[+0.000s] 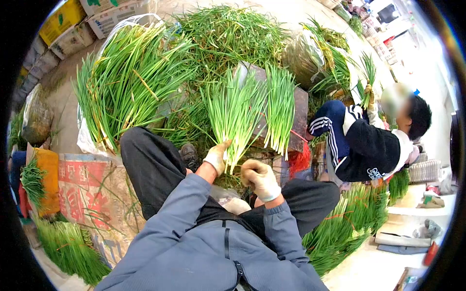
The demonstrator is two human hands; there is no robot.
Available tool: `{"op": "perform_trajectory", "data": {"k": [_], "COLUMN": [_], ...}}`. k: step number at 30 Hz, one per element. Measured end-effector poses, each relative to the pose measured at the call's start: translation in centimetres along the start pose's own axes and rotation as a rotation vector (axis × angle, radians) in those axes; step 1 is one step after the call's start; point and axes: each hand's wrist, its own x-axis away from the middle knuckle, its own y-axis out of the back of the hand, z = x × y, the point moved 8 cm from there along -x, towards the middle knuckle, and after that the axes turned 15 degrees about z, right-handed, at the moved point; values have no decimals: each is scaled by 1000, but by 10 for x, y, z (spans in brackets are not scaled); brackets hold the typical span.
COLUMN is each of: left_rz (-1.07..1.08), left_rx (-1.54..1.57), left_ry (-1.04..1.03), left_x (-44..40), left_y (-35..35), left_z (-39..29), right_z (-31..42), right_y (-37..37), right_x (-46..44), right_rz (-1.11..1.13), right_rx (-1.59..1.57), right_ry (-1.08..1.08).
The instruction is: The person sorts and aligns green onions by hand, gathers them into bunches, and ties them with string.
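My left hand (217,158), in a pale work glove, is closed round the white stem ends of a bunch of garlic chives (235,109). Its green leaves fan out over a low board (302,109). My right hand (260,179), gloved too, hovers just right of the stem ends with fingers curled inward; whatever may be between them is hidden. A second, neater bunch of chives (280,109) lies on the board to the right. From the board's right edge hangs a bundle of red ties (300,161).
A big heap of loose chives (131,82) on white plastic lies left, with another pile (228,39) behind. At right a seated person (378,140) holds up some chives (368,72). Tied bundles (340,228) stand lower right. Crates (119,19) are stacked at upper left.
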Motion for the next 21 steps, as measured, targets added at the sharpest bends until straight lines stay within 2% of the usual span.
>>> {"op": "perform_trajectory", "data": {"k": [2, 4, 6, 9, 10, 12, 13, 14, 16, 17, 18, 20, 21], "left_rz": [-13, 17, 51, -88, -89, -10, 6, 3, 99, 107, 105, 97, 29], "left_rx": [-68, -48, -27, -207, -208, -398, -512, -506, -15, -28, -24, -4, -93], "left_ry": [-4, -11, -24, -5, -14, -69, -53, -57, -22, -8, -5, 2, 14], "left_x": [0, 2, -2, -16, -21, -25, -20, -16, -14, -10, -10, -14, -11], "left_y": [0, -11, -13, 30, 39, 45, 37, 27, 9, 7, 3, 0, 5], "left_z": [1, 5, 6, 5, 3, -4, -7, -7, 8, 6, 7, 8, 7], "right_z": [16, 14, 1, -17, -22, -34, -45, -46, -26, -19, -22, -12, -17], "right_y": [5, 11, 24, 24, 27, 34, 44, 45, 43, 40, 48, 44, 42], "right_x": [1, -11, -30, -54, -58, -60, -60, -52, -39, -33, -32, -46, -46], "right_rz": [-105, -247, -295, -316, -309, -239, -186, -221, -261, -296, -337, -268, -274], "right_rx": [204, 381, 888, 1074, 1075, 954, 832, 497, 283, 156, 186, 591, 681], "right_ry": [-21, -202, -75, -280, -274, -205, -186, -237, -202, -170, -127, -129, -197]}}
